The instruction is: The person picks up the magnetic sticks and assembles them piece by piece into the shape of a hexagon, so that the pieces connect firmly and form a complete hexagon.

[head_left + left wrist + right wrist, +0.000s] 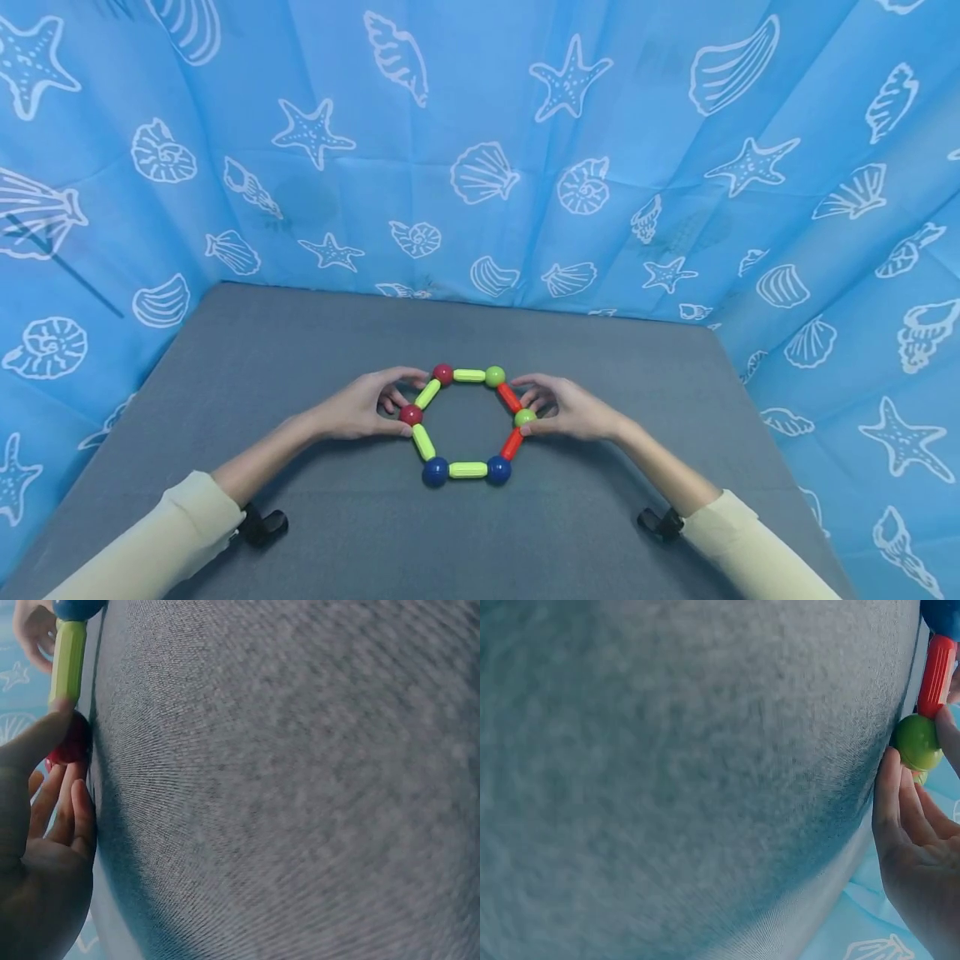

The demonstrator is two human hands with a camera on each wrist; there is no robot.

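A closed hexagon of toy building rods and balls, apparently the magnetic kind, lies between both hands over the grey table in the head view. Its left corner is a red ball (410, 415), its right corner a green ball (525, 418). My left hand (367, 406) grips the left side, thumb and fingers around that red ball (71, 740). On the other side my right hand (573, 407) holds the green ball (917, 742) between thumb and fingers. Two blue balls (435, 472) form the near corners, joined by a yellow-green rod (468, 471). Red rods (512, 444) make up the right side.
The grey cloth-covered table (360, 533) spreads around the hexagon. A blue curtain (450, 208) with white shells and starfish surrounds its back and sides. Black wrist straps (262, 527) show below both sleeves.
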